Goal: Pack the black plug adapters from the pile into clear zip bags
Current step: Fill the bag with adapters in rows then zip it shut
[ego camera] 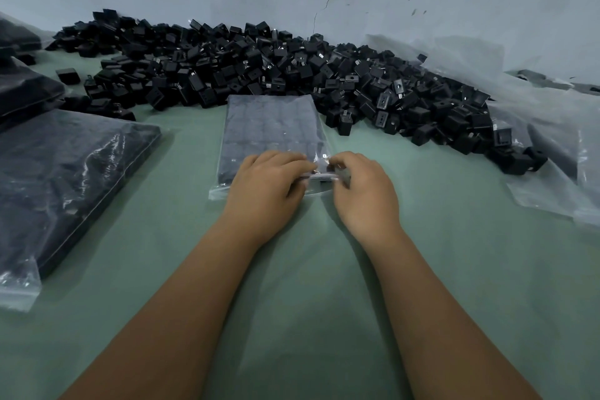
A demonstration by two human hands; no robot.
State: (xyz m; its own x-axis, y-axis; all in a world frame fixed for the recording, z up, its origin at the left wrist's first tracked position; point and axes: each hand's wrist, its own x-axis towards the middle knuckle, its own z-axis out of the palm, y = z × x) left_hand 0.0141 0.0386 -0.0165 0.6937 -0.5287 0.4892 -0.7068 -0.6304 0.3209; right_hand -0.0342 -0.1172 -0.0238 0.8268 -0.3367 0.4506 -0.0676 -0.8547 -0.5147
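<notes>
Filled zip bag (272, 127) lies lengthwise away from the person; left hand (269, 182) and right hand (363, 191) both pinch its near mouth; equally near.

One loose pile of black plug adapters (276, 75), too many to count. Four filled zip bags (272, 127) visible. Two hands (269, 185).

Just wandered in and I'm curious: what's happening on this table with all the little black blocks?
A person is bagging black plug adapters. Both hands, the left hand and the right hand, pinch the near, open end of a clear zip bag lying flat on the green table, already filled with rows of adapters. A big loose pile of adapters waits behind it, and filled bags lie off to the left.
</notes>
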